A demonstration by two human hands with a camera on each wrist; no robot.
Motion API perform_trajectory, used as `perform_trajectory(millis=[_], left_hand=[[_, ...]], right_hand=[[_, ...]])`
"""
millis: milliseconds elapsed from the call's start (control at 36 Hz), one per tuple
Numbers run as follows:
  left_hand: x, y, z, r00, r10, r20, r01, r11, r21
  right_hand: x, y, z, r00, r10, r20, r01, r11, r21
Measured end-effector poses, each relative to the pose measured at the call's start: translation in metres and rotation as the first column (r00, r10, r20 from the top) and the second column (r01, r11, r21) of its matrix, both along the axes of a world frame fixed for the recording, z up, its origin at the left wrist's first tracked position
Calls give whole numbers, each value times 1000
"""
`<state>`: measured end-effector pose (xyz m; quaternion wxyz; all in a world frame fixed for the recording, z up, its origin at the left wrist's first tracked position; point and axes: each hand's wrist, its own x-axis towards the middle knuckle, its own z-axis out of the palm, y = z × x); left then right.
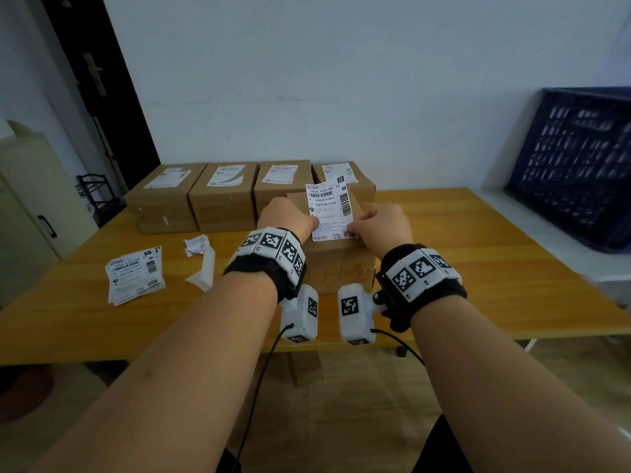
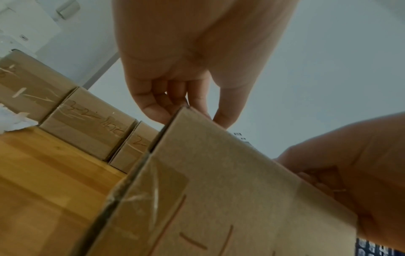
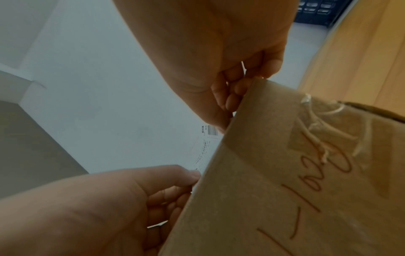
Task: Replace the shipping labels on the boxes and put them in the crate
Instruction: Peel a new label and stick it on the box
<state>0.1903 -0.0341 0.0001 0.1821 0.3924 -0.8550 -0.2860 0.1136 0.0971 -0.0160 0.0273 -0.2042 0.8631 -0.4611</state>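
Brown cardboard box [image 1: 336, 264] w/ clear tape on its seams is sitting at the front-middle of the yellow wooden table [image 1: 478, 268], just ahead of four similar boxes [image 1: 218, 196] lined up at the back. Left hand [image 1: 286, 216] & right hand [image 1: 382, 227] are both pinching the lower edge of a white printed shipping label [image 1: 329, 213], holding it over the box top, far end lifting free. Label's looking thin, floppy, prob. sticky underneath, so it's best held by the edges/corners. Box is looking stiff & light-ish; it should be grabbed by both sides. Dark blue plastic crate [image 1: 580, 172] is waiting well off to the right.
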Motion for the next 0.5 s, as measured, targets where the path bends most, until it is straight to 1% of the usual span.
perform_trajectory(millis=[278,500], left_hand=[[1,7,2,1000,18,-6,-18,999,-28],[3,12,4,999,-3,42,8,993,-117]], right_hand=[[3,-1,-2,998,-14,-54,15,1000,21],[6,0,-1,998,-10,-57,11,1000,19]])
